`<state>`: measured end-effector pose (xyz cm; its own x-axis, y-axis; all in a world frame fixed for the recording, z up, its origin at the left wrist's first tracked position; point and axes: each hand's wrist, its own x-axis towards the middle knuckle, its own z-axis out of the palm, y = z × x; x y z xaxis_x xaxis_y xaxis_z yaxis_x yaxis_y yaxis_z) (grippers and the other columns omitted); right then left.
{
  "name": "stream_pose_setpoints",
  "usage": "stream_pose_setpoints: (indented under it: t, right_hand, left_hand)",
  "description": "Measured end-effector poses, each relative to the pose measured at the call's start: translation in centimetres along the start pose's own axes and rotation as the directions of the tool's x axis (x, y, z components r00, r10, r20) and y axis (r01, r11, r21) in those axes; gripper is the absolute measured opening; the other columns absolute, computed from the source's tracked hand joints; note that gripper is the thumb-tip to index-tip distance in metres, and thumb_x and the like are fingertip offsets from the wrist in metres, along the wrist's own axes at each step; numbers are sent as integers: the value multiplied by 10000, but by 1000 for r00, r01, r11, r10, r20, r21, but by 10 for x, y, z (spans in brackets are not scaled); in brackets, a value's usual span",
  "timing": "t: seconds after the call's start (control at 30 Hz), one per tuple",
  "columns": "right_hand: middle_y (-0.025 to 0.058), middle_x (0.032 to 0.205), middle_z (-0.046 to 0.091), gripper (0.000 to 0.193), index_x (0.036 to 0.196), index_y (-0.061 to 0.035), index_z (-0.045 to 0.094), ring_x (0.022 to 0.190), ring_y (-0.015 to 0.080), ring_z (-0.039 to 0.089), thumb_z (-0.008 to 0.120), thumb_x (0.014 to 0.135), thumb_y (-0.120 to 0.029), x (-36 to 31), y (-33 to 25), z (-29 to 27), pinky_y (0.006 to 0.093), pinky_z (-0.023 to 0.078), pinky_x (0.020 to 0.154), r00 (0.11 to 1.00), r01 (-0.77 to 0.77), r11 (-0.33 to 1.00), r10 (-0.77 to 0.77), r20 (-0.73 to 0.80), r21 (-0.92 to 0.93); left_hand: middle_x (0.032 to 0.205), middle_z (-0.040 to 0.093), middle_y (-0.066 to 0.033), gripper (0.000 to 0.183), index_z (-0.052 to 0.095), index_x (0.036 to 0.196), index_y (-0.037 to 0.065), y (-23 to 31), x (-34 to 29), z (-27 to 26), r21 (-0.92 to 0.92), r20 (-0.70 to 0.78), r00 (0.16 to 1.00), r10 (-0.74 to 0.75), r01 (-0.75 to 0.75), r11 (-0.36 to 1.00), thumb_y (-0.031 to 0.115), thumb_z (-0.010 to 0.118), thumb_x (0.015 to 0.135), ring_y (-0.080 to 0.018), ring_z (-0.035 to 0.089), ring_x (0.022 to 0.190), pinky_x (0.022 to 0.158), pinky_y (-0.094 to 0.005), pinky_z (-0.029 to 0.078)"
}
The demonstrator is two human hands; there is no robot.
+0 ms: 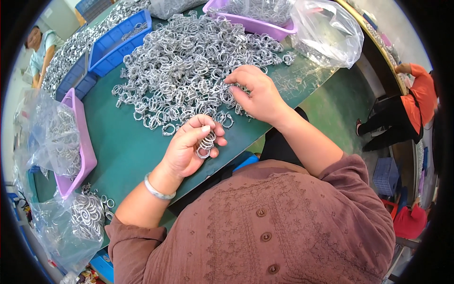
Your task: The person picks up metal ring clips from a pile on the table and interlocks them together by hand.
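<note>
A small stack of metal rings [206, 143] is held in the left hand [191, 149], pinched between the thumb and the curled fingers, at about the six o'clock side of the large heap of metal rings [189, 66] spread over the green table [125, 146]. The stack is seen to run with its long axis from roughly seven o'clock up toward one o'clock, its lower end pointing at the person's chest and its upper end tucked beneath the fingertips. The right hand [255, 94] is laid palm-down on the heap's four o'clock edge, its fingers bent and pressed among the loose rings; whether a ring is actually gripped there cannot be told. The two hands are kept apart, the right at about one o'clock from the left. A silver bangle [158, 189] is worn on the left wrist. A purple tray [82, 146] lined with a clear bag is set at nine o'clock from the left hand, a blue bin [118, 40] at eleven o'clock, and a clear plastic bag [331, 33] at two o'clock.
</note>
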<state>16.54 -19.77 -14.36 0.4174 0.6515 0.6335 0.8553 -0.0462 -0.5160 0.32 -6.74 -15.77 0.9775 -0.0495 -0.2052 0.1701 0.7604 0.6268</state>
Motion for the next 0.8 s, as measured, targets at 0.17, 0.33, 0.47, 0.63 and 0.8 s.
stream_pose_setpoints:
  t: [0.17,0.33,0.47,0.63,0.8]
  right_hand:
    - [85,842,539,169,870,-53,586,837,265,514,596,701,-48,-3,-5,-2,348,412,746,994,-22,989,37,99,-148]
    - [87,785,519,148,818,-48,587,801,279,497,608,675,-81,-5,-2,-2,367,405,720,988,-15,995,30,151,-99]
    - [89,778,530,132,803,-42,574,797,272,504,597,675,-64,-7,-3,0,365,400,728,994,-27,998,33,109,-55]
    - [91,749,564,116,798,-41,553,710,266,545,585,686,-31,-8,-28,-2,346,431,642,941,-333,915,309,134,229]
    - [94,739,558,149,807,-39,547,690,266,543,603,672,-11,-13,-37,4,347,435,614,999,32,987,-34,5,159]
  left_hand:
    - [855,532,-101,135,520,935,50,2,-1,5,37,-58,998,8,-6,999,111,471,825,-211,556,758,545,-271,458]
    - [836,530,-94,154,518,941,40,2,-1,3,33,-40,999,17,-16,999,134,474,827,-212,549,759,556,-279,456]
    - [817,526,-84,169,525,923,40,1,-1,4,51,-72,997,9,-5,999,178,497,830,-194,538,725,541,-265,442]
    - [782,531,-68,168,534,903,47,1,-2,6,92,-69,998,7,-1,996,198,516,831,-167,529,684,522,-242,418]
    - [735,541,-56,222,539,895,37,-2,-4,11,200,-67,998,7,6,980,252,508,851,-137,521,640,502,-224,396]
